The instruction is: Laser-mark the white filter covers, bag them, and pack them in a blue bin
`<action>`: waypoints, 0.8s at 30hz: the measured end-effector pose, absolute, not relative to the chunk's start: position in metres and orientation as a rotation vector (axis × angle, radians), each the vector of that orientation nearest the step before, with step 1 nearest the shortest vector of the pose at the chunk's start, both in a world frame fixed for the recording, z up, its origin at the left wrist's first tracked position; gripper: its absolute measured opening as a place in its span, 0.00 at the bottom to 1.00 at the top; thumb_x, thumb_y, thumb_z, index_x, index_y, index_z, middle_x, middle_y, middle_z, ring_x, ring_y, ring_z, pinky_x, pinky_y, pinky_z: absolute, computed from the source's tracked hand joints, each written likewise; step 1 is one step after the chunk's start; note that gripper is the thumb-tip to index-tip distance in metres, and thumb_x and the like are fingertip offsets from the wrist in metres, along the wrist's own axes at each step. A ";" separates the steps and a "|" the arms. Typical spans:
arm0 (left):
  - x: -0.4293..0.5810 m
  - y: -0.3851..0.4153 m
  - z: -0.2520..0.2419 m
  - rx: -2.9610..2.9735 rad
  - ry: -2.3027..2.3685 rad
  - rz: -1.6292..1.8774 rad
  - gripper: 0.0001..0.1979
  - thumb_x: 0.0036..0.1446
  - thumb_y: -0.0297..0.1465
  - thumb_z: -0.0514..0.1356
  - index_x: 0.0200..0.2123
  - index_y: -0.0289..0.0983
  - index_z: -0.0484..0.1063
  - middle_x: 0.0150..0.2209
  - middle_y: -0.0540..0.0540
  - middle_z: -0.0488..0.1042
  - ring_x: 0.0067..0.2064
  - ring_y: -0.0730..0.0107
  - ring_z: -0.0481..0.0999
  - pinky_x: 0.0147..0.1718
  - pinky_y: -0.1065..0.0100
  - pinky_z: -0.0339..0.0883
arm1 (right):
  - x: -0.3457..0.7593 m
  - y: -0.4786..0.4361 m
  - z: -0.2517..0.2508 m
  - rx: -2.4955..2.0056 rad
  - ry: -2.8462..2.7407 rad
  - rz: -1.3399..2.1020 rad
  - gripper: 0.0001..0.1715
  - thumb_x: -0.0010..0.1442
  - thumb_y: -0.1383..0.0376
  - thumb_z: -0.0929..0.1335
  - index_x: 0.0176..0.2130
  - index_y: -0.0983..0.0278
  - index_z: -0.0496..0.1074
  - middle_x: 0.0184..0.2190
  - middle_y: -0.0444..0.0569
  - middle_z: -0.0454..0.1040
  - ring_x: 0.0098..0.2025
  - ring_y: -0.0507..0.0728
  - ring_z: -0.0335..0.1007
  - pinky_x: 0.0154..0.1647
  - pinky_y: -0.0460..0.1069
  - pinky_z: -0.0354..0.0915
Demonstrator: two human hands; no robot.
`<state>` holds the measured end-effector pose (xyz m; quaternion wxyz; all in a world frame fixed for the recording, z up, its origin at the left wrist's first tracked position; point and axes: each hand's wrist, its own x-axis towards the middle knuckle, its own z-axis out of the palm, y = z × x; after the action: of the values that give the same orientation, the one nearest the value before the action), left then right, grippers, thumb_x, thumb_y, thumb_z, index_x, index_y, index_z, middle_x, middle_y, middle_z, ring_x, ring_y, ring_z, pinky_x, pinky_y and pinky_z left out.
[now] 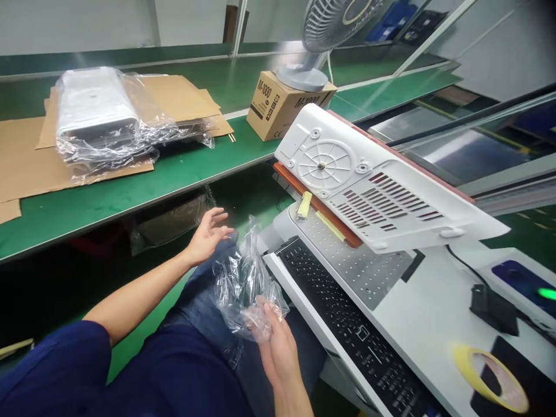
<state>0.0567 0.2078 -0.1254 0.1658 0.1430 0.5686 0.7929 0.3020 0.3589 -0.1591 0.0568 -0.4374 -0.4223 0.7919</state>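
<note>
A crumpled clear plastic bag (245, 281) hangs in front of me over my lap. Its lower right edge is pinched between the thumb and fingers of my right hand (280, 344). My left hand (209, 236) is raised just beyond the bag's upper left side, fingers apart and slightly bent, with nothing seen in it. To the right, a white plastic housing (369, 179) with vent slots and a round ribbed area leans on an orange-brown block (319, 205). The block stands on a perforated metal plate (347, 263). Neither hand touches the housing.
A black keyboard (347, 330) lies close on my right, with a yellow tape roll (490, 376) and a black adapter (493, 310) past it. On the green bench (182, 179) are a plastic-wrapped white housing (95, 101), cardboard sheets (178, 95) and a carton (278, 107) under a fan (341, 26).
</note>
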 end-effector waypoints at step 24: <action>0.092 0.220 -0.145 0.928 2.244 1.398 0.12 0.73 0.33 0.55 0.46 0.43 0.80 0.37 0.47 0.83 0.38 0.61 0.82 0.43 0.66 0.70 | 0.336 0.409 -0.166 -1.598 -1.347 2.151 0.39 0.49 0.37 0.83 0.42 0.63 0.76 0.30 0.45 0.77 0.27 0.55 0.70 0.26 0.48 0.67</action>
<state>0.0915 0.2201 -0.1450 0.1690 0.3265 0.7894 0.4916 0.3363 0.4095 -0.1664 0.0713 -0.5314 -0.4481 0.7154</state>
